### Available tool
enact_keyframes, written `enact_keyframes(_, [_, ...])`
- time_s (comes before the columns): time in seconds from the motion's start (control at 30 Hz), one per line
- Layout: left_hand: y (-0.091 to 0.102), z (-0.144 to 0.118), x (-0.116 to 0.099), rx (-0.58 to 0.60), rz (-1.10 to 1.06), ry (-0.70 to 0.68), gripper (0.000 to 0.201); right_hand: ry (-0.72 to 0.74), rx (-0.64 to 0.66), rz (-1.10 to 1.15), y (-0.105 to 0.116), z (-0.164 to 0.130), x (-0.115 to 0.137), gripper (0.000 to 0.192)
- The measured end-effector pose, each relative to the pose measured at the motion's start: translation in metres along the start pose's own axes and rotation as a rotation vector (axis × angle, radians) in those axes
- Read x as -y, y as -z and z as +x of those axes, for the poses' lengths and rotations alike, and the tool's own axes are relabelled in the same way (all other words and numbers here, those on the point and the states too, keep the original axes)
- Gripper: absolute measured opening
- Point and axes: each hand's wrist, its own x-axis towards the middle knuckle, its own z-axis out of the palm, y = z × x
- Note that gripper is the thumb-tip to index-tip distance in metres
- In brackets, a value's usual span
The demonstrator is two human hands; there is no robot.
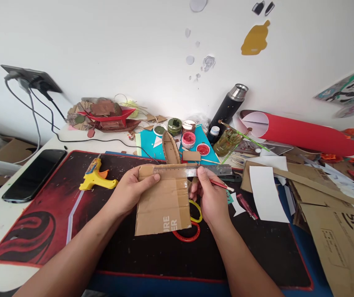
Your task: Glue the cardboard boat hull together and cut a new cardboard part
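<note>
On red-black desk mat point(41, 222), craft clutter

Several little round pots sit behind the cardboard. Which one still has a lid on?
The dark green pot, rearmost on the left by the teal sheet, looks capped. The two red pots and white-rimmed green one are open.

matt brown cardboard piece point(164, 202), shiny metal ruler point(195, 170), glossy phone point(34, 175).

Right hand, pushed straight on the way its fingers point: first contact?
Likely the clear ruler that the right hand already touches atop the cardboard piece; beyond it, the small cardboard boat. Depth is unclear.
</note>
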Motion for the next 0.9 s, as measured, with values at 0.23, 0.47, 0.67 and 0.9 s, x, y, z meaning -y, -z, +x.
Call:
enact_keyframes(0.23, [-0.0022, 0.0005, -0.0014, -0.003, 0.013, 0.013, 0.044, 0.0, -0.003, -0.006, -0.0012, -0.0003, 0.0015, 0.048])
enact_keyframes(0.47, [-0.0024, 0.0006, -0.0012, -0.004, 0.0, 0.027, 0.045, -0.016, -0.012, -0.012, -0.003, -0.0012, 0.004, 0.052])
enact_keyframes(0.67, [-0.0034, 0.0008, -0.0009, -0.011, 0.011, 0.019, 0.044, -0.013, -0.026, -0.018, -0.0035, -0.0009, 0.005, 0.051])
enact_keyframes(0.9, [-0.0046, 0.0004, -0.0016, 0.002, -0.016, 0.03, 0.042, -0.026, -0.022, -0.01, -0.0027, -0.0006, 0.0054, 0.05])
